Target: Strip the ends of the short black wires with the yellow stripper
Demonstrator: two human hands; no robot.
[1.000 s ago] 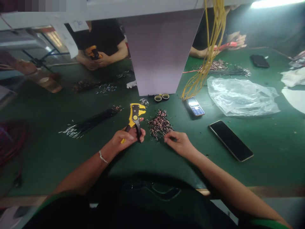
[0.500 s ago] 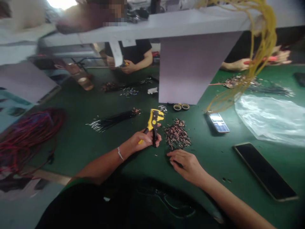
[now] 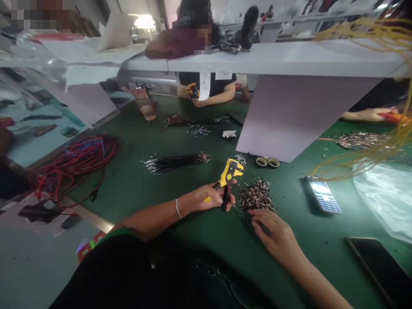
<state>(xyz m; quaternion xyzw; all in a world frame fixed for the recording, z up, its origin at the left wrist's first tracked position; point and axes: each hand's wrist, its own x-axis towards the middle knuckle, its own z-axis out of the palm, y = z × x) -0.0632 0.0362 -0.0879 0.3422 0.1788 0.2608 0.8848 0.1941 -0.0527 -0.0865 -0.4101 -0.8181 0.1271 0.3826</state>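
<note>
My left hand (image 3: 214, 197) is closed round a yellow and black wire stripper (image 3: 229, 177), its jaws pointing up and away from me. Just to the right lies a heap of short, copper-tipped black wire offcuts (image 3: 255, 195). At the heap's near edge is my right hand (image 3: 275, 229), palm down, fingers stretched out and thumb apart, with no object visible in it. Beyond the left forearm rests a bundle of black wires (image 3: 177, 161), bare and silvery at its left end. A few small metal bits (image 3: 240, 159) lie behind the stripper.
Red cable coils (image 3: 80, 159) lie at left. A keypad phone (image 3: 323, 195), a smartphone (image 3: 380, 266) and a clear plastic bag (image 3: 383, 201) are at right. A white upright panel (image 3: 289, 116) supports a shelf (image 3: 273, 62). Across the table, a co-worker's hands hold another tool (image 3: 193, 90).
My view has swung left and up, so the table things appear farther right and lower. My right hand's thumb has spread from its fingers at the heap's edge. The left hand keeps the wire stripper.
</note>
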